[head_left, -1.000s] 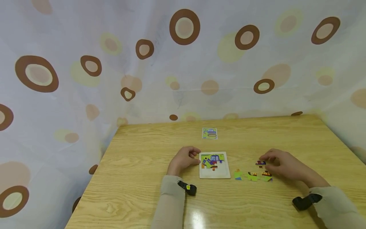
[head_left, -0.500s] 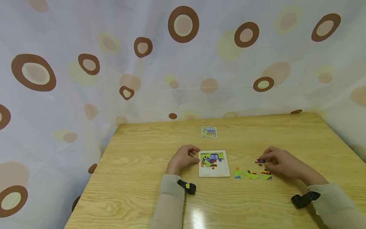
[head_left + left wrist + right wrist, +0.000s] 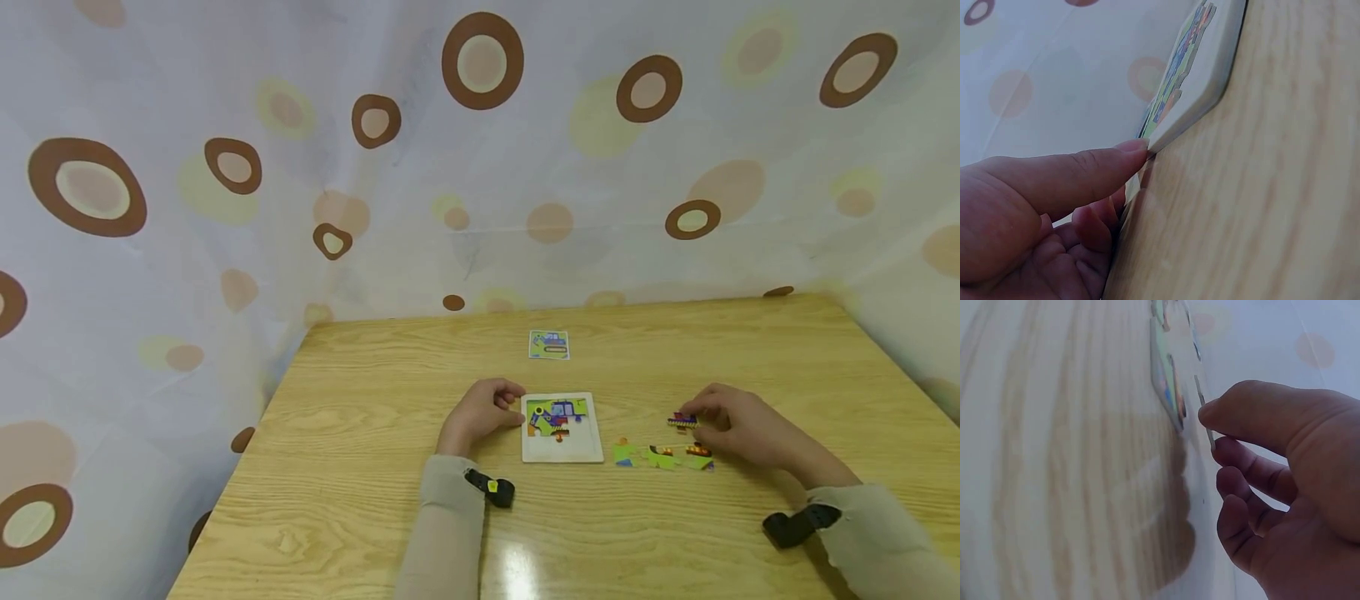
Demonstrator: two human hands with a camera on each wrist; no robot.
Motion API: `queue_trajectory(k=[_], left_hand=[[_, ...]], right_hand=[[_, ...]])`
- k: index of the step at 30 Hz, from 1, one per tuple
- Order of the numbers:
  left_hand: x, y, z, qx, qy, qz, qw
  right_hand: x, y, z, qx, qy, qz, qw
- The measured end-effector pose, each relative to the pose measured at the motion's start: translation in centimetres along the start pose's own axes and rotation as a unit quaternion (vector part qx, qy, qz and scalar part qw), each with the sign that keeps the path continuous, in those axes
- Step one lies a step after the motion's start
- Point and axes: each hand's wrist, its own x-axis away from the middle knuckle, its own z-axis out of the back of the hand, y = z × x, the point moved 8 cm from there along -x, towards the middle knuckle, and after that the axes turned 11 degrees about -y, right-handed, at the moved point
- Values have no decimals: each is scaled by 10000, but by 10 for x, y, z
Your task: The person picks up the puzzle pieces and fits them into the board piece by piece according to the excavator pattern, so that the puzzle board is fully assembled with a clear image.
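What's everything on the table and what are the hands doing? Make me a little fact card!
left hand: thumb touching the tray, on its left side
right hand: pinching a piece above the table
tray: partly filled, lower part bare
loose pieces: three, in a row right of the tray
card: digger picture, lying beyond the tray

Wood-grain table (image 3: 360,400), bright glare on near part; pale backdrop (image 3: 420,187) behind, brown rings, peach spots.
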Motion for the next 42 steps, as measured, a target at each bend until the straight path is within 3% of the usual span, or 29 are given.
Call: queue_trajectory(k=[15,26,42], left_hand=[[2,4,0,-201,11,-35,9998],[2,4,0,-192,-8,-33,9998],[2,4,0,-237,15,-53,9997]], right_hand=[[-17,-23,-7,-388,117,35,9992],[-33,-47,-14,-353,227,528,9977],[-54,-65,-28,-497,-15,499,9975]])
